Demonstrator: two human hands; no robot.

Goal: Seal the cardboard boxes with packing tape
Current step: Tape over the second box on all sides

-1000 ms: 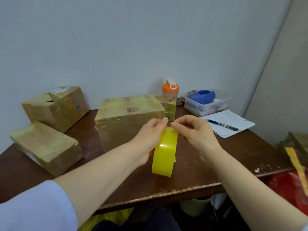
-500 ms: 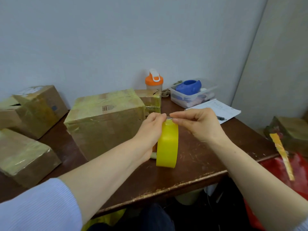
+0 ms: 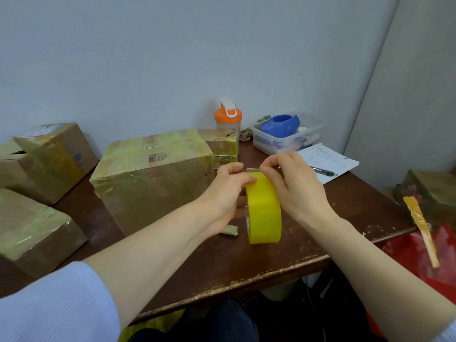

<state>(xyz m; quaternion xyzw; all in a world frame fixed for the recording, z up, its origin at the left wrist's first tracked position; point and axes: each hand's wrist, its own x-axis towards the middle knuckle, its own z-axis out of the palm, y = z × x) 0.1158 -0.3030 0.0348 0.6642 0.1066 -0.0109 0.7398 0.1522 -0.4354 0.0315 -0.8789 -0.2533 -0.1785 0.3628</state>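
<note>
Since half a second ago the right hand (image 3: 293,186) has curled its fingertips higher over the top of the yellow packing tape roll (image 3: 265,213), where they pinch at the tape's end. The left hand (image 3: 227,193) grips the roll's left side, thumb on its rim. The roll stands on edge between both hands, and a large taped cardboard box (image 3: 153,178) sits just beyond the left hand.

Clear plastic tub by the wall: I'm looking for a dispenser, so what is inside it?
A blue plastic object lies on top in the tub. Beneath it, pale and pinkish items show dimly through the wall; unidentifiable.
</note>
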